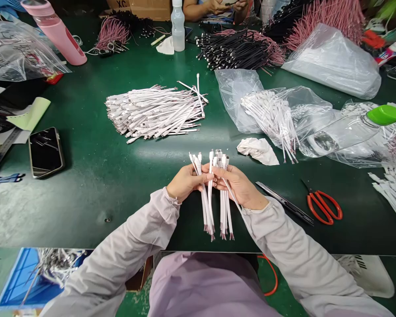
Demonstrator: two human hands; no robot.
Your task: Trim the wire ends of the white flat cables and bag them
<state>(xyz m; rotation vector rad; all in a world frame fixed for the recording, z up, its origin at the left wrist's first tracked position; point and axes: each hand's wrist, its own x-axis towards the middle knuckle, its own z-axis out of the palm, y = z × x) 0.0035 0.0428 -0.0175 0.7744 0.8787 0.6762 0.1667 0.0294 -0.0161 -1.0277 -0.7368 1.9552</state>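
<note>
My left hand [185,182] and my right hand [239,185] are both closed round a bunch of short white cables [214,193], held upright over the green table [95,176]. Connector ends point away from me; the stripped wire ends hang toward me. A large pile of the same white cables [152,112] lies on the table beyond my hands. A clear bag with more white cables [273,116] lies to the right of the pile.
Red-handled scissors [323,207] and a black tool [285,202] lie right of my hands, a crumpled tissue [257,150] ahead. A phone [46,152] lies left. A pink bottle [56,33], white bottle [177,26], black and pink cable heaps [237,48] and another person's hands [224,6] are at the far side.
</note>
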